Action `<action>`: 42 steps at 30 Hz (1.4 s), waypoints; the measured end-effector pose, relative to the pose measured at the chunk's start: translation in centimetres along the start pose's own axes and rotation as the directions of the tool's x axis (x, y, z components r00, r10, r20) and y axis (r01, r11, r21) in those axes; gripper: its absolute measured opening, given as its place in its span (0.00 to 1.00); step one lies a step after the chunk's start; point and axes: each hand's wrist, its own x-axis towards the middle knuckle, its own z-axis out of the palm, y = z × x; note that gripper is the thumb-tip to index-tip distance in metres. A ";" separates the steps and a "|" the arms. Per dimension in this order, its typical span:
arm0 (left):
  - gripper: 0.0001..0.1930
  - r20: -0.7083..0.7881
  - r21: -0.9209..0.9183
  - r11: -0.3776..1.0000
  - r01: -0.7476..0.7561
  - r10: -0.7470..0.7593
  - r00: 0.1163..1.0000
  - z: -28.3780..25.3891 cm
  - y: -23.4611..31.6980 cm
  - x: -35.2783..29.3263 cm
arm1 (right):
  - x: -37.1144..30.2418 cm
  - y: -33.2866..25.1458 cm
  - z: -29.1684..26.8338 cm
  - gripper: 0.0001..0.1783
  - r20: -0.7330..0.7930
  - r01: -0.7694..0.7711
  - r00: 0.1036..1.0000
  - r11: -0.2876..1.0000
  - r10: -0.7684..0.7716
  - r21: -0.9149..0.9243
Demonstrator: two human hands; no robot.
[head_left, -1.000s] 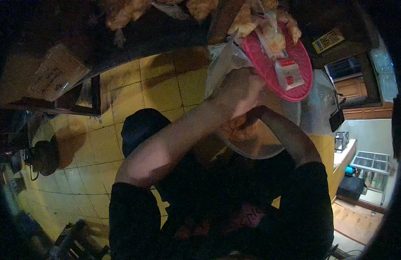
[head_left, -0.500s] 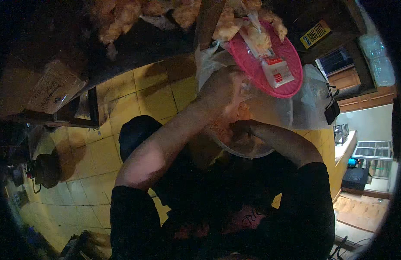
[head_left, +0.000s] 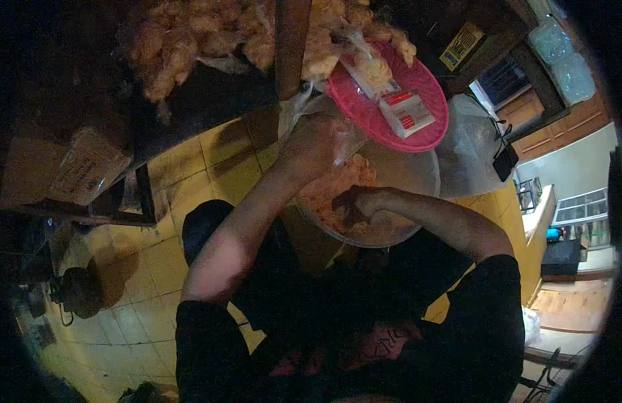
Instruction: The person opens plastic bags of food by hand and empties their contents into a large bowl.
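Observation:
A round translucent tub [head_left: 426, 168] stands between my knees, with a heap of orange chip-like snack pieces [head_left: 318, 191] in it. Over its far left side, my left hand [head_left: 332, 134] is closed on a clear plastic bag [head_left: 348, 151], which hangs above the pieces. My right hand [head_left: 354, 205] reaches into the tub from the right, its fingers curled down among the pieces. What lies inside those fingers is hidden in shadow. Beyond the tub is a pink round lid [head_left: 425, 139], bearing a white and red box [head_left: 406, 114] and a filled clear bag [head_left: 371, 70].
Several filled snack bags [head_left: 210, 33] lie on a dark table at the back. A cardboard box [head_left: 89, 168] sits at the left. Right of the tub is a large translucent bag [head_left: 467, 158], beside a dark hanging object [head_left: 505, 162]. The floor has yellow tiles [head_left: 156, 235].
The view has shifted, so the table, lid and tub appear further left. My right hand has moved left within the tub, and more of the orange pieces show. My left hand keeps the bag.

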 end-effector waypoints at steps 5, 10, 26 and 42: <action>0.15 -0.045 0.021 1.000 0.006 -0.005 0.999 -0.3 0.7 -0.5 | -8.8 -0.7 -4.7 0.30 -0.293 0.365 0.910 0.902 -0.293 0.232; 0.25 0.129 -0.407 0.912 0.055 -0.003 0.992 0.0 1.8 -0.9 | -13.2 -1.0 -6.4 0.19 -0.758 0.736 0.612 0.512 -0.226 0.442; 0.33 0.313 -0.170 0.984 -0.044 0.096 0.945 4.1 4.2 -1.7 | -10.1 0.1 -3.5 0.09 -0.619 0.541 0.768 0.681 -0.163 0.493; 0.25 0.203 -0.439 0.896 0.063 0.031 0.979 5.3 3.7 -1.6 | -7.7 1.6 -2.6 0.23 -0.539 0.539 0.842 -0.037 -0.009 0.842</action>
